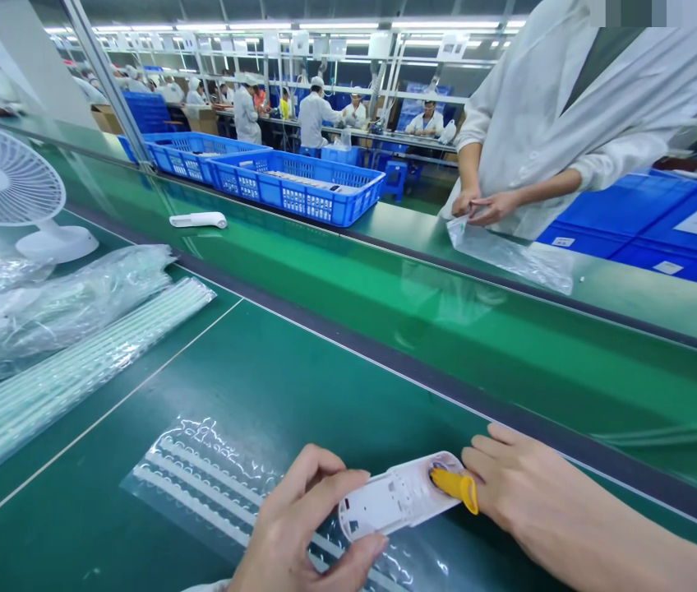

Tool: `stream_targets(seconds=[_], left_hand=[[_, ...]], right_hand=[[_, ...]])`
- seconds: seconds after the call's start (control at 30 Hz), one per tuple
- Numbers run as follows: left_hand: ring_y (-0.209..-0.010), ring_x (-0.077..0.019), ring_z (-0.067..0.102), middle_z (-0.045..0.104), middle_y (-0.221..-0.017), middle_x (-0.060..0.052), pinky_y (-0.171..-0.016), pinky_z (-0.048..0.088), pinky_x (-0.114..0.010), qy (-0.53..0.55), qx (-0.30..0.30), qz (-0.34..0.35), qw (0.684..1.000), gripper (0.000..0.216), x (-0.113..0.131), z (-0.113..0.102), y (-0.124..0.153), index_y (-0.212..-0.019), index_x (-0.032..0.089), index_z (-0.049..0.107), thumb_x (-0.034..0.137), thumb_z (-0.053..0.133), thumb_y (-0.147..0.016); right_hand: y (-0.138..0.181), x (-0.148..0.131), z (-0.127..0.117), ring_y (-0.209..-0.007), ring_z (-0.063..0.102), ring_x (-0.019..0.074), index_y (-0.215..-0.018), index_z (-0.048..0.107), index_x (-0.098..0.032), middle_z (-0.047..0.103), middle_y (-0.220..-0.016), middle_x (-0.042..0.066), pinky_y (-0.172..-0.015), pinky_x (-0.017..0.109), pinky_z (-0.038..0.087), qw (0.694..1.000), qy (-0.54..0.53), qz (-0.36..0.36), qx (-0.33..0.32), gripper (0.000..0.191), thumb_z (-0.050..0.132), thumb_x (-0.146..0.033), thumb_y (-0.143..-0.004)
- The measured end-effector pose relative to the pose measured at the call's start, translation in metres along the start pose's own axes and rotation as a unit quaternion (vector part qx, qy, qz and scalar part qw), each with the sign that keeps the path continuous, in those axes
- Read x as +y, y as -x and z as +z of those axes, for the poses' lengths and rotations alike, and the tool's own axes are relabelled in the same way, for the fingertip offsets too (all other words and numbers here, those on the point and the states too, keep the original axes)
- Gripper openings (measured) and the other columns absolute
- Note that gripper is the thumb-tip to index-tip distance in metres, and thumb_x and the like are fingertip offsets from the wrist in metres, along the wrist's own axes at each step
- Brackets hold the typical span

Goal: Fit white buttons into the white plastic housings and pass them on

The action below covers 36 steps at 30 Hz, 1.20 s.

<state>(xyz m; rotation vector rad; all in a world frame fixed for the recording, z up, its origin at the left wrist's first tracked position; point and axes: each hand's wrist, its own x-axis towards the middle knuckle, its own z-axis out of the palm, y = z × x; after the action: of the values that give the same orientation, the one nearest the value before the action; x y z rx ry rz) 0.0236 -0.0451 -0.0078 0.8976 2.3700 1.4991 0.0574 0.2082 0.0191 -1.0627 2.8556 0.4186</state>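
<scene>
Low in the head view, a white plastic case (399, 495) with rounded ends and a smooth, matte shell sits between both hands, just above the green tabletop (299, 386). Its near end is pinched by the left hand (299, 534), thumb under and fingers (317, 473) curled over the top. At its far end the right hand (527, 493) presses a small yellow tool (456, 485), glossy and wedge-shaped, against a round recess; those fingers are closed around the tool.

Under the case lies a clear plastic sheet (200, 485) with pale raised strips and a crinkled, shiny surface. Farther left, a long bundle of thin white rods (77, 370) stretches diagonally, beside crumpled clear bags (46, 304). A white desk fan (9, 185) with a round grille stands behind them.

Beyond a dark strip runs a glossy green belt (447, 329), carrying a small white oblong part (199, 219). Blue lattice-walled crates (299, 185) sit at the far edge. Across the belt, a person in a white coat (570, 99) handles a limp clear bag (509, 255).
</scene>
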Motion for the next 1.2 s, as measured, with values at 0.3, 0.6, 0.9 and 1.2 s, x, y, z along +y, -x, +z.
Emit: stream_targets(seconds=[0.3, 0.6, 0.9, 1.2], left_hand=[[-0.076, -0.0163, 0.059, 0.05, -0.091, -0.005, -0.055, 0.05, -0.02, 0.018, 0.007, -0.012, 1.0, 0.022, 0.0016, 0.0006, 0.0019, -0.102, 0.024, 0.056, 0.025, 0.056, -0.08], [-0.078, -0.0153, 0.059, 0.05, -0.092, -0.007, -0.058, 0.052, -0.02, -0.001, -0.012, 0.009, 1.0, 0.022, 0.0007, 0.0002, 0.001, -0.102, 0.018, 0.055, 0.024, 0.054, -0.081], [-0.079, -0.0166, 0.06, 0.052, -0.093, -0.007, -0.057, 0.053, -0.02, -0.01, -0.018, 0.001, 1.0, 0.024, 0.0022, 0.0009, 0.0003, -0.104, 0.02, 0.055, 0.026, 0.055, -0.08], [-0.072, -0.0172, 0.061, 0.053, -0.086, -0.009, -0.053, 0.052, -0.021, -0.017, 0.01, 0.023, 1.0, 0.021, 0.0072, 0.0007, -0.0031, -0.096, 0.012, 0.06, 0.022, 0.058, -0.077]], right_hand=[[0.0033, 0.0039, 0.0071, -0.054, 0.044, 0.0149, -0.065, 0.051, -0.021, 0.052, -0.064, 0.0, -0.055, 0.031, 0.031, 0.997, -0.063, 0.022, 0.024, 0.028, 0.036, -0.004, -0.081], [0.0019, 0.0082, 0.0045, -0.053, 0.044, 0.0142, -0.069, 0.054, -0.021, 0.051, -0.062, -0.001, -0.051, 0.03, 0.029, 0.991, -0.126, 0.02, 0.041, 0.031, 0.033, -0.009, -0.088], [-0.0008, 0.0098, 0.0001, -0.05, 0.037, 0.0149, -0.063, 0.045, -0.022, 0.047, -0.062, -0.002, -0.049, 0.03, 0.02, 0.992, -0.124, 0.028, 0.019, 0.025, 0.04, -0.008, -0.084], [-0.0003, 0.0076, 0.0006, -0.05, 0.038, 0.0153, -0.065, 0.045, -0.022, 0.047, -0.062, -0.002, -0.049, 0.03, 0.021, 0.991, -0.125, 0.023, 0.029, 0.026, 0.036, -0.01, -0.086]])
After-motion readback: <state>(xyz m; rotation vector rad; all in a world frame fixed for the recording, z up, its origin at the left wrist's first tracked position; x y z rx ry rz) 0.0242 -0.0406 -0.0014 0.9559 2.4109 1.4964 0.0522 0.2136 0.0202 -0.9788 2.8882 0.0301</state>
